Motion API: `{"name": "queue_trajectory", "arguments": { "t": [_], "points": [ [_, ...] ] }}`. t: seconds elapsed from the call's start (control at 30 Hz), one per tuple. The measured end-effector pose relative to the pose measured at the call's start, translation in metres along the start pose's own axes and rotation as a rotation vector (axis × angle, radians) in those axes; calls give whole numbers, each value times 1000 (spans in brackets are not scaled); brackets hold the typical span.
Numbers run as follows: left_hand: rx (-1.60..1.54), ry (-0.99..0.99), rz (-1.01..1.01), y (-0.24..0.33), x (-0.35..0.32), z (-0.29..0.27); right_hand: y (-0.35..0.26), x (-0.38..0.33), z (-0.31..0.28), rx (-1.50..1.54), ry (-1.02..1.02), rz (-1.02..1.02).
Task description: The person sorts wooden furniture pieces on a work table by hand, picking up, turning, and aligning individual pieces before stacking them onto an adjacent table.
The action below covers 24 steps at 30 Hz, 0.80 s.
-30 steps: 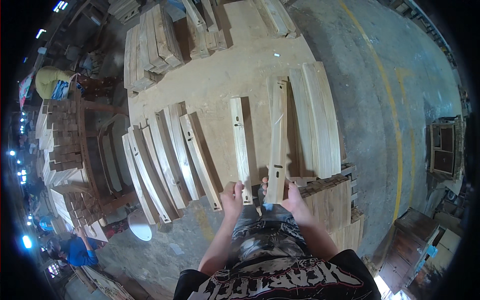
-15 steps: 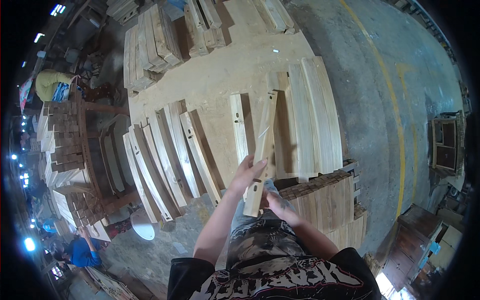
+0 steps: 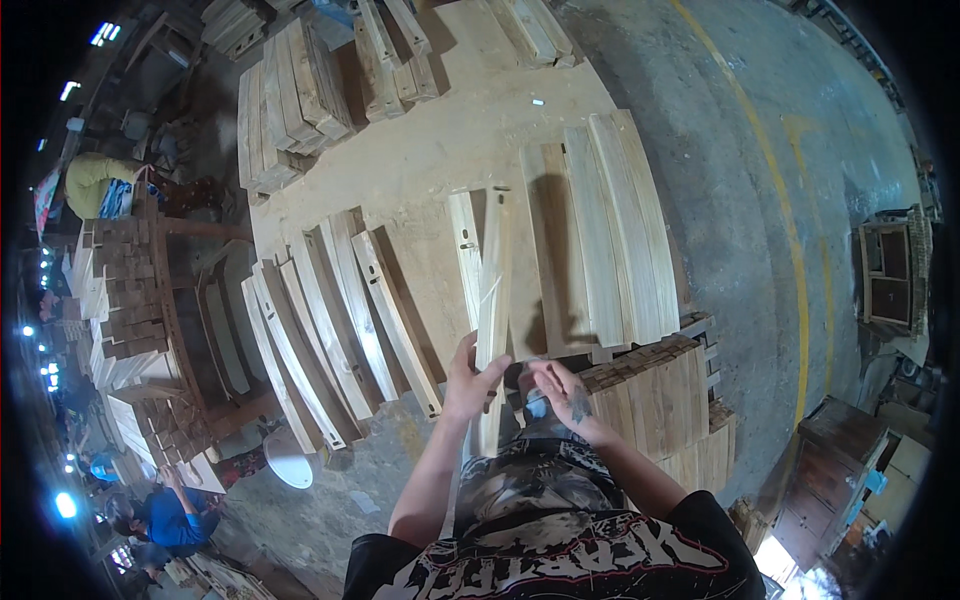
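Fingers of the left hand (image 3: 470,375) grip a wooden slat (image 3: 491,300), hiding its lower part; right hand (image 3: 560,385) fingers hang loosely spread.

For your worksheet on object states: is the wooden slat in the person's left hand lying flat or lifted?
Lifted: the left hand holds the wooden slat tilted on edge above the workbench.

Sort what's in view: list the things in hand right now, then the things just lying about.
In hand:
- curved wooden slat, gripped by the left hand
- right hand, open beside the slat's lower end

Lying about:
- row of curved slats on the table
- wide boards
- stacked wood blocks
- white stool
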<state>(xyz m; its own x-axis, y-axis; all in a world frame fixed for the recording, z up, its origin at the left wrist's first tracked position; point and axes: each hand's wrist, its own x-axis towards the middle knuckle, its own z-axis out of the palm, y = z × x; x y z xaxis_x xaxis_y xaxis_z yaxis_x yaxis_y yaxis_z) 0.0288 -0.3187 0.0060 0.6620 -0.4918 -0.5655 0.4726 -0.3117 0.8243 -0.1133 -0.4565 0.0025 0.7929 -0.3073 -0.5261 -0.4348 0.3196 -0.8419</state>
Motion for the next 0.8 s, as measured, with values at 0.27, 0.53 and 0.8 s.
{"name": "queue_trajectory", "arguments": {
  "t": [0.27, 0.53, 0.8],
  "points": [
    [1093, -185, 425, 56, -30, -49, -138, 22, -55, -1257, 151, -973],
    [1439, 22, 920, 97, -28, -84, -90, 24, -99, -1197, -218, -426],
    [757, 420, 127, -19, -7, -51, 41, -20, -39, -397, 195, 40]
  ]
}}
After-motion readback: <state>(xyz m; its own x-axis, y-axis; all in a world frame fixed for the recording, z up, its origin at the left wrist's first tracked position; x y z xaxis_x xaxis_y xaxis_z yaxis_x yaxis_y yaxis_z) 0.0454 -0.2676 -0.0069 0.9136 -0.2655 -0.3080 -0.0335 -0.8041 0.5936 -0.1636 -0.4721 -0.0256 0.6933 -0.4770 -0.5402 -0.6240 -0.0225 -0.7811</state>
